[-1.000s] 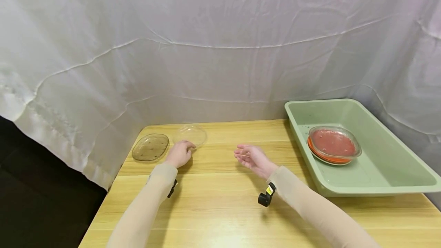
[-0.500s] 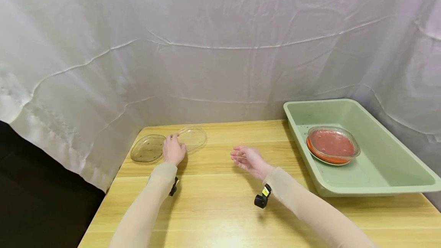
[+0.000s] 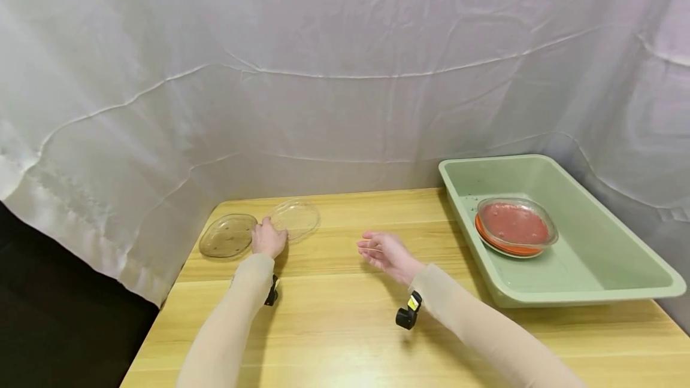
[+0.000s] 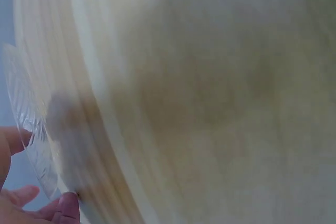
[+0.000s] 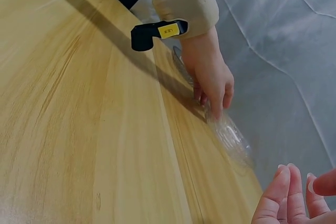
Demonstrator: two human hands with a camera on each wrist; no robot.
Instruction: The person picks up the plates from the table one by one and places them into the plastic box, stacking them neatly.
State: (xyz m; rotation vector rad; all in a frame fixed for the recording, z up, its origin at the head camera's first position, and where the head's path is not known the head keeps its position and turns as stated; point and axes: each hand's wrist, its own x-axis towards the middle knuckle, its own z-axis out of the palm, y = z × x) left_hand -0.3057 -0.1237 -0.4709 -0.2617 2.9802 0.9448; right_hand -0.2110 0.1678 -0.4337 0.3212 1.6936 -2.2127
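In the head view, my left hand [image 3: 269, 238] is low over the table between two shallow glass dishes. The clear, patterned oval dish [image 3: 296, 219] lies to its right, and the brown-tinted one [image 3: 229, 236] to its left. A fingertip appears to touch the near edge of the clear dish [image 5: 231, 137] in the right wrist view; no grip around it is visible. The left wrist view catches fingers beside that clear rim. My right hand [image 3: 392, 255] hovers over the middle of the table, fingers loosely bent, holding nothing.
A large green basin [image 3: 582, 274] stands on the right of the wooden table [image 3: 334, 322]. Inside are stacked orange plates [image 3: 512, 249] with a clear glass dish [image 3: 551, 231] on top. A grey curtain [image 3: 345, 118] hangs behind the table.
My left hand has shifted left from the clear dish's front edge to the gap between the two dishes. My right hand has drifted slightly left. The dishes have hardly moved.
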